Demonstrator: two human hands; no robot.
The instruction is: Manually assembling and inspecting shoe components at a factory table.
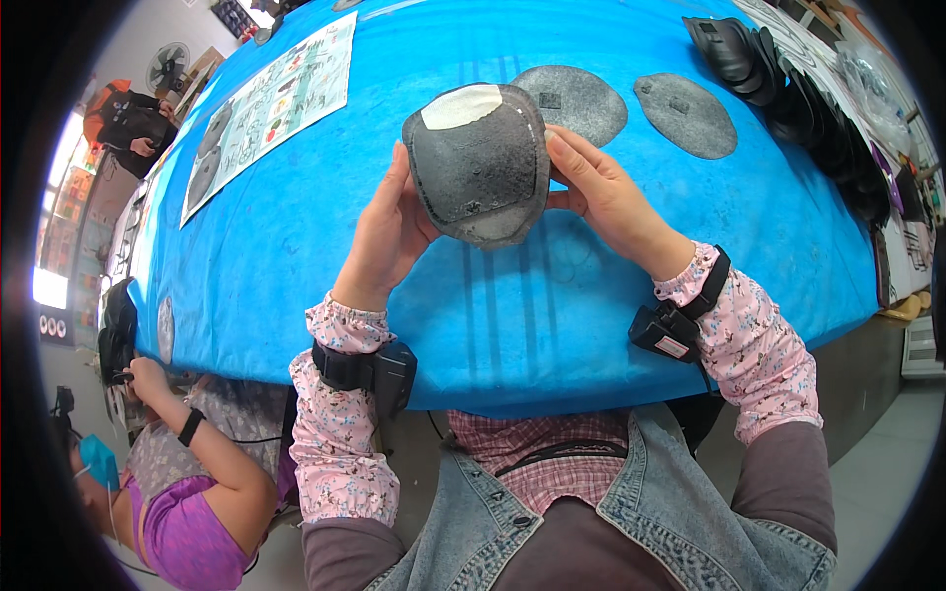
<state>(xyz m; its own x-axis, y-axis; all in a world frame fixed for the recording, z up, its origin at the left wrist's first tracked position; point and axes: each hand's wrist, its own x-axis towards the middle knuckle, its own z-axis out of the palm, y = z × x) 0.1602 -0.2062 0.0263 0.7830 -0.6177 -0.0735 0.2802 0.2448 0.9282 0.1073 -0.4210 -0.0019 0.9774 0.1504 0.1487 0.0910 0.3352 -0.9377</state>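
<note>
Above the blue-covered table, I hold up a grey, rounded stitched pad (481,167) with both hands. It narrows toward its lower end, has a raised panel with a seam around it, and carries a cream patch at the top. My left hand (387,225) grips its left edge, thumb up along the side. On the opposite edge, my right hand (613,202) pinches the pad between thumb and fingers. Behind it on the table lie two flat grey speckled ovals, a nearer one (591,110) partly covered by the pad and another (687,118) farther right, each with a small dark square.
Black moulded pieces (778,98) lie in a long overlapping row along the table's right side. A printed sheet (281,103) rests at the far left of the blue cover (532,335). A co-worker (202,492) sits at the lower left; another person (133,123) is beyond.
</note>
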